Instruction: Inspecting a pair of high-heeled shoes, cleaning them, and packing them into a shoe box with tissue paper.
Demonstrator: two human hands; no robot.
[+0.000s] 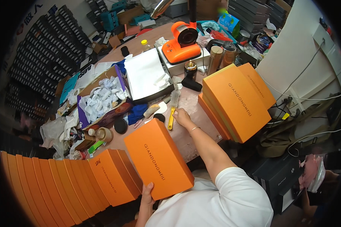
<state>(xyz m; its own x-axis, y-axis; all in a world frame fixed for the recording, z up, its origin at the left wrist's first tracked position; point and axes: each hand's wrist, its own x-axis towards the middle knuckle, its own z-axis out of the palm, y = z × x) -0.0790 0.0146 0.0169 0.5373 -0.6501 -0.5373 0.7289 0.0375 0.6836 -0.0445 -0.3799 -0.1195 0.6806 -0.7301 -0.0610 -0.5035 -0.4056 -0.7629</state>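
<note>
My left hand (147, 195) grips the near lower edge of an orange shoebox (159, 159), which is tilted up in front of me with its lid on. The fingers under the box are hidden. Over the table my right hand (182, 117) is stretched out, its curled fingertips at the yellow handle of a brush (171, 120). The brush has pale bristles that point away from me. Beyond the bristles lies a black cylindrical object (191, 84). Round black pads (120, 126) and a tan sponge-like piece (151, 110) lie left of the brush.
Orange shoeboxes (235, 102) are stacked at right, and a long row of them (60, 185) stands at lower left. A purple-edged carton (80, 109) holds crumpled paper. Behind are a white-topped box (144, 72), an orange lamp-like device (181, 47) and spray cans (215, 58). Cables hang at right.
</note>
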